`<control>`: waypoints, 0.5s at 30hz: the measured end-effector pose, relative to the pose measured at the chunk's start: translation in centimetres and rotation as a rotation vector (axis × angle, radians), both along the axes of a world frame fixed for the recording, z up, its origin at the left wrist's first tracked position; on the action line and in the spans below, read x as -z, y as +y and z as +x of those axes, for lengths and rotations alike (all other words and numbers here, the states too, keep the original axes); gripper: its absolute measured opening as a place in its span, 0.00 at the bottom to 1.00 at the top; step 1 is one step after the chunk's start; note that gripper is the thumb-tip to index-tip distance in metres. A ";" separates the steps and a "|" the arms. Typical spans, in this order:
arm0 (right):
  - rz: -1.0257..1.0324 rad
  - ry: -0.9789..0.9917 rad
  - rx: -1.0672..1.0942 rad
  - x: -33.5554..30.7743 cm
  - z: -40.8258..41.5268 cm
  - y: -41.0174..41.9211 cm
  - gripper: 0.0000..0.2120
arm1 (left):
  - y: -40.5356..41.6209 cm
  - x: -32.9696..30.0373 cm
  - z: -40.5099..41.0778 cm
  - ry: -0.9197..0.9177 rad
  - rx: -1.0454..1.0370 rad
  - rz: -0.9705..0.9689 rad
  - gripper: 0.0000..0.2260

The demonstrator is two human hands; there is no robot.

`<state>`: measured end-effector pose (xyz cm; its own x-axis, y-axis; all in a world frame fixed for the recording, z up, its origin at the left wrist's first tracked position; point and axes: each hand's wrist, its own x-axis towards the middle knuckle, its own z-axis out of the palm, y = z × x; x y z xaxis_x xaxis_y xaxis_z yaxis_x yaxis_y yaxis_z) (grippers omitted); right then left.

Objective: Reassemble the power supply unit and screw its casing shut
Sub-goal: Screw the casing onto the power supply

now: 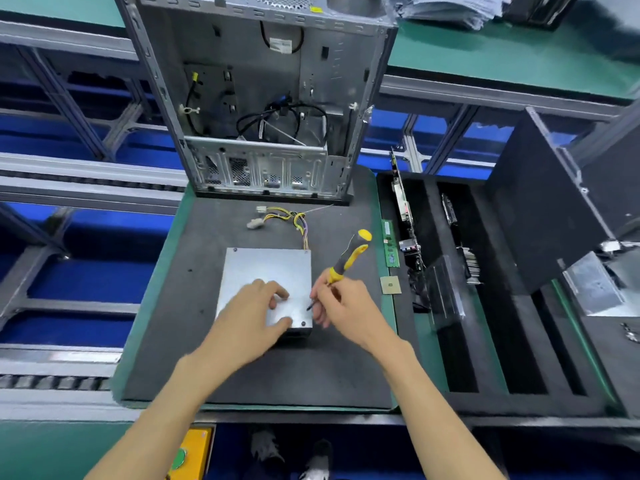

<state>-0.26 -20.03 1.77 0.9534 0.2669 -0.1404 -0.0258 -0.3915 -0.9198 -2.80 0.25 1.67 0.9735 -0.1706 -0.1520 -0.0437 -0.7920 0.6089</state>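
A silver power supply unit (266,268) lies flat on the dark foam mat (242,368), its lid on top. A bundle of coloured wires (294,220) with white plugs runs from its far right corner. My left hand (256,306) rests on the lid's near part, fingers spread and pressing down. My right hand (341,303) grips a yellow and black screwdriver (349,254) near its lower handle, the handle leaning away to the right. The dark tip (309,307) sits at the lid's right edge, just above a screw (303,323) in the near right corner.
An open computer case (263,98) stands at the mat's far edge. A green memory stick (390,242) and a processor chip (390,285) lie right of the mat. A black foam tray (491,306) with slots holds boards and parts. A dark side panel (540,209) leans at far right.
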 end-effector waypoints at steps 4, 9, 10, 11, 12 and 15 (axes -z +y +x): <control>-0.064 0.018 -0.068 1.0 -1.0 -0.5 0.12 | -0.9 0.9 -1.6 -0.111 -0.060 -0.001 0.15; -0.090 0.015 -0.105 0.9 -1.1 -0.7 0.12 | -1.5 1.5 -2.5 -0.168 -0.139 -0.032 0.15; -0.095 0.012 -0.111 0.9 -1.2 -0.7 0.12 | -1.6 1.5 -2.6 -0.172 -0.150 -0.040 0.15; -0.099 0.009 -0.117 0.9 -1.2 -0.7 0.12 | -1.6 1.6 -2.6 -0.174 -0.158 -0.050 0.15; -0.105 0.006 -0.124 0.9 -1.1 -0.7 0.12 | -1.6 1.6 -2.6 -0.174 -0.165 -0.059 0.15; -0.110 0.004 -0.141 1.0 -1.1 -0.7 0.11 | -1.7 1.5 -2.6 -0.171 -0.175 -0.071 0.15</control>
